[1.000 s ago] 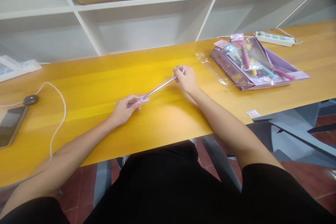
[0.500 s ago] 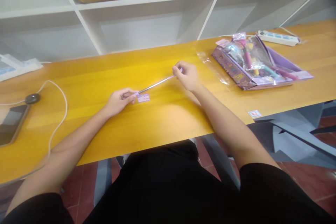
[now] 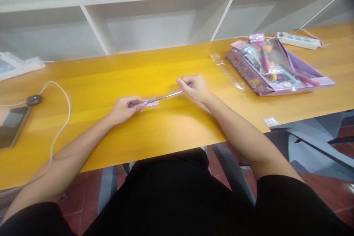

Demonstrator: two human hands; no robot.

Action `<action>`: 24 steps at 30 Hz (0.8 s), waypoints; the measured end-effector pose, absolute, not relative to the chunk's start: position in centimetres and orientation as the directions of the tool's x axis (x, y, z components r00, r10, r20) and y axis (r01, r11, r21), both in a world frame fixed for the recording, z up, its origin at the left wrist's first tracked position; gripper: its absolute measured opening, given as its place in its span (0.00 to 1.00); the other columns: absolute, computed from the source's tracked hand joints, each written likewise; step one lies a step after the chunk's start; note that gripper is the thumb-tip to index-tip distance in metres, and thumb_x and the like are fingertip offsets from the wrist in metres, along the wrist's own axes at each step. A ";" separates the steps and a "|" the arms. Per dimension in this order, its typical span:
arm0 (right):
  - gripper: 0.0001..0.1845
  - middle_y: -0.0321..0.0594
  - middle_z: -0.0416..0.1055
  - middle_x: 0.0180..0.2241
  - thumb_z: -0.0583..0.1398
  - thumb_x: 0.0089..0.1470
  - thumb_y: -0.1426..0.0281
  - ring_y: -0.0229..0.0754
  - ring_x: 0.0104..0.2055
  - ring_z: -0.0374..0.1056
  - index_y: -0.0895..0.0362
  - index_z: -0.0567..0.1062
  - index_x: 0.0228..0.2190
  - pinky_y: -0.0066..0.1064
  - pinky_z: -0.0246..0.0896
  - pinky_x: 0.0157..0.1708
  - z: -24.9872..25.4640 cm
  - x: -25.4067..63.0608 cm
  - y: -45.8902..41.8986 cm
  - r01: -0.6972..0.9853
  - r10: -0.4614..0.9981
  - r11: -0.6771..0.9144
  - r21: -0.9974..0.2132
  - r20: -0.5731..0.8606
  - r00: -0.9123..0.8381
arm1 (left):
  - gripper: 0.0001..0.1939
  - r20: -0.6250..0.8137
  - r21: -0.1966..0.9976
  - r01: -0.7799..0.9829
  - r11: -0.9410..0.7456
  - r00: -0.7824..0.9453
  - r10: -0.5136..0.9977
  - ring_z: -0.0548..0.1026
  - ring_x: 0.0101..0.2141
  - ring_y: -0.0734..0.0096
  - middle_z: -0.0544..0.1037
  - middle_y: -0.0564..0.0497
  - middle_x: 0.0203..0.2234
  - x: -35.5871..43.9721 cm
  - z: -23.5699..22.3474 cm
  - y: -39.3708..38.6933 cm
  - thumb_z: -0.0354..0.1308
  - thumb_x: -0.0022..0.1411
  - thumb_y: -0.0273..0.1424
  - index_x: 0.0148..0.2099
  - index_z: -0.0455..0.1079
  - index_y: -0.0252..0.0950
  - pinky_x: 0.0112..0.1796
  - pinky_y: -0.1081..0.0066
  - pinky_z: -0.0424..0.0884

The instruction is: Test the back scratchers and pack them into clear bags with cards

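A thin silver rod with purple ends (image 3: 166, 96) stretches between my two hands, a little above the yellow table. My left hand (image 3: 125, 109) is closed round its purple left end, thumb and fingers pinching it. Around the right end, my right hand (image 3: 196, 87) is curled with thumb and forefinger together; its fingers hide most of that end. Behind the rod near my left fingertips shows a small purple printed card (image 3: 153, 103), partly covered by the rod.
A purple cardboard display box (image 3: 249, 75) holds several plastic-wrapped colourful items at the right. Clear plastic film (image 3: 229, 75) lies beside it. Power strips (image 3: 300, 40) stand at the back. At left are a dark tablet (image 3: 12, 127), a round black puck (image 3: 34, 100) and a white cable (image 3: 66, 99).
My right hand has come down slightly, so the rod slants less. The rod now overlaps more of the purple card. Both hands keep their hold.
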State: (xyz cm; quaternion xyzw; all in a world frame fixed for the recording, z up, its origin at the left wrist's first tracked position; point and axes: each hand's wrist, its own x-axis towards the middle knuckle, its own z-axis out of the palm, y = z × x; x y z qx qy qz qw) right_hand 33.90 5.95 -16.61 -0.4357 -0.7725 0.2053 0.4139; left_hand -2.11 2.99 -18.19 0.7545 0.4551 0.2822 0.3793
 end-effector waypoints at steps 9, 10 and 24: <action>0.41 0.34 0.52 0.20 0.57 0.73 0.39 0.35 0.25 0.48 0.54 0.58 0.19 0.35 0.44 0.31 -16.9 32.8 5.3 0.484 0.859 0.511 -0.710 0.437 -0.266 | 0.22 0.148 0.750 0.544 -0.376 0.416 0.897 0.84 0.36 0.61 0.87 0.50 0.31 -1.3 -17.7 1.7 0.66 0.72 0.55 0.48 0.88 0.43 0.47 0.63 0.77; 0.41 0.34 0.52 0.20 0.57 0.72 0.38 0.35 0.25 0.48 0.54 0.59 0.19 0.35 0.44 0.31 -17.0 32.7 5.3 0.481 0.864 0.503 -0.718 0.431 -0.260 | 0.22 0.160 0.740 0.548 -0.389 0.419 0.894 0.84 0.36 0.61 0.87 0.51 0.31 -1.3 -17.7 1.6 0.66 0.72 0.54 0.48 0.88 0.43 0.46 0.64 0.77; 0.41 0.33 0.51 0.20 0.58 0.69 0.35 0.35 0.26 0.48 0.53 0.57 0.20 0.33 0.44 0.31 -17.9 31.6 4.9 0.428 0.914 0.402 -0.810 0.327 -0.238 | 0.19 0.402 0.456 0.590 -0.666 0.531 0.746 0.89 0.43 0.59 0.92 0.46 0.45 -1.6 -18.0 0.4 0.60 0.81 0.46 0.54 0.88 0.41 0.45 0.66 0.82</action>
